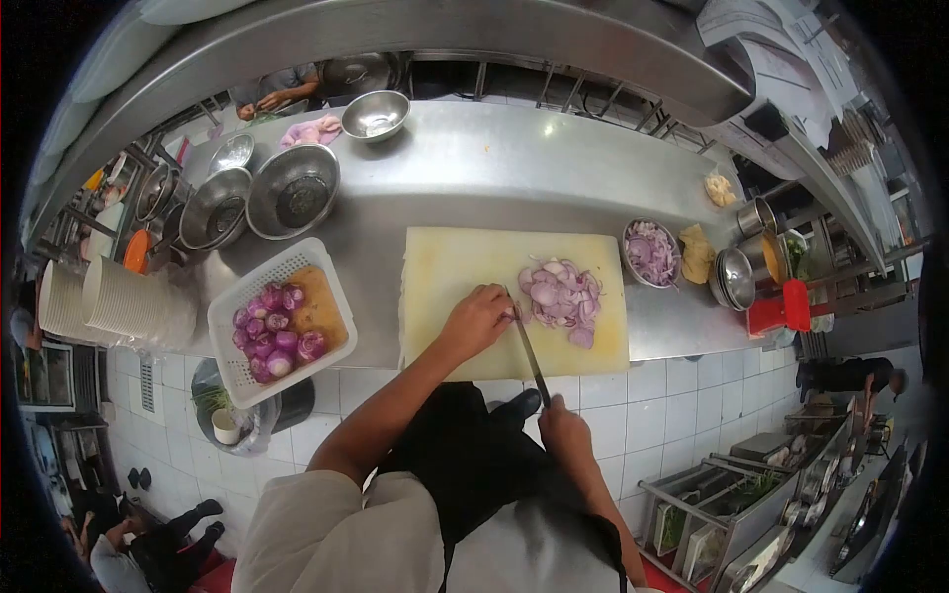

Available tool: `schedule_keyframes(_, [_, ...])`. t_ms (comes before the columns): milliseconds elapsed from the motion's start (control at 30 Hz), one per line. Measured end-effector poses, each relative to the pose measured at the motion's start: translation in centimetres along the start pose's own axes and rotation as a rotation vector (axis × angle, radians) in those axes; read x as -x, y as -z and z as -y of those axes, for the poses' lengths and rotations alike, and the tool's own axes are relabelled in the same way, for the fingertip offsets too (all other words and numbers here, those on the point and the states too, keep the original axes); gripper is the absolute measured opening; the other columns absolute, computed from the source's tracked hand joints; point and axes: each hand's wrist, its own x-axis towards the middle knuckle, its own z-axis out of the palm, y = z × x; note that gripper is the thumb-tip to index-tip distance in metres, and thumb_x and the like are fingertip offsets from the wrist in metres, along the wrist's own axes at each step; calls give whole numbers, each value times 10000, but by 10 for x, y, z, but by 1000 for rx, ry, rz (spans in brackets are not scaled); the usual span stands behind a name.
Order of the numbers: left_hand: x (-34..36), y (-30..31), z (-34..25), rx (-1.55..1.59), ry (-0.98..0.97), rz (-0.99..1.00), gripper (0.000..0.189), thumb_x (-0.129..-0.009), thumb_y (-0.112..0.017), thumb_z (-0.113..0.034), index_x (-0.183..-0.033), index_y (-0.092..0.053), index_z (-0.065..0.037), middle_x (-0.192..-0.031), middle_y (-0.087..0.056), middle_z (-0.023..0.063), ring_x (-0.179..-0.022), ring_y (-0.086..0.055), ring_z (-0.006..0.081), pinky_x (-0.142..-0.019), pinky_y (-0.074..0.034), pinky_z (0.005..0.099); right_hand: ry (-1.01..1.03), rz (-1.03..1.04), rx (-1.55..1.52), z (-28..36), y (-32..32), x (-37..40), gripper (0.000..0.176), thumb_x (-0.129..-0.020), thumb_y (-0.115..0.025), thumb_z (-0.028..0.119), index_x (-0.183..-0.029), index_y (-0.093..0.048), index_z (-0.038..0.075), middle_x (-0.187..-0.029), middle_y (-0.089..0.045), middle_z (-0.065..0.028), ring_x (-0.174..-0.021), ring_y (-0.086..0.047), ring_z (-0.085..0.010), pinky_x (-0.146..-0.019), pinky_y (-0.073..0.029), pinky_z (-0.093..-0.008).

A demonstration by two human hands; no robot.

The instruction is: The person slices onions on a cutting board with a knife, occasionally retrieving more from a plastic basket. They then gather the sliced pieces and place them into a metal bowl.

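On the cutting board (455, 257), my left hand (481, 318) has its fingers bent together round a piece of red onion (511, 311). My right hand (566, 433) is closed on the handle of a knife (532, 358), whose blade reaches over the board and touches or nearly touches that onion piece. Sliced onion (563, 299) lies in a pile just right of the blade. A white basket (232, 371) with several peeled red onions (277, 331) stands left of the board. To the board's right is a metal bowl (629, 259) of sliced onion.
Metal bowls (293, 191) stand at the back left, another bowl (376, 117) behind them. Stacked small bowls (733, 279) and a red object (779, 310) are at the right. A metal shelf (494, 35) crosses above the table. Other people are at the far left and right.
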Motion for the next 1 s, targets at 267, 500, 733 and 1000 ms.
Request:
schedule_keyframes(267, [1,0,-3,17,-13,-55,183,-818,-778,-73,-970,-678,-47,-1038,-617,99,-987,-646,319,-851,-557,436,63,-49,-83,13,12,-34,237,-1029,-573,234,-1045,-518,4,-739,-680,-281,-725,-684,-497,-657,-529,-619])
schedule_keyframes(500, [1,-3,-2,19,-20,-78,162,-819,-780,-79,-931,-669,-45,-1008,-615,98,-960,-652,308,-831,-557,427,42,7,-55,17,34,7,237,-1018,-576,235,-1060,-526,7,-722,-681,-273,-710,-696,-485,-641,-547,-600])
schedule_keyframes(733, [1,-1,-3,32,-20,-68,164,-823,-776,-79,-946,-674,-43,-1019,-618,99,-963,-651,313,-832,-558,433,36,0,-37,7,-3,-26,237,-1021,-589,225,-1045,-497,8,-743,-680,-271,-723,-673,-504,-648,-515,-632])
schedule_keyframes(1000, [5,-2,1,27,-7,-58,186,-836,-775,-84,-993,-689,-35,-1060,-633,105,-981,-659,319,-843,-564,433,85,-33,-94,14,18,-33,230,-1029,-579,229,-1037,-508,11,-746,-682,-273,-724,-683,-490,-659,-526,-611])
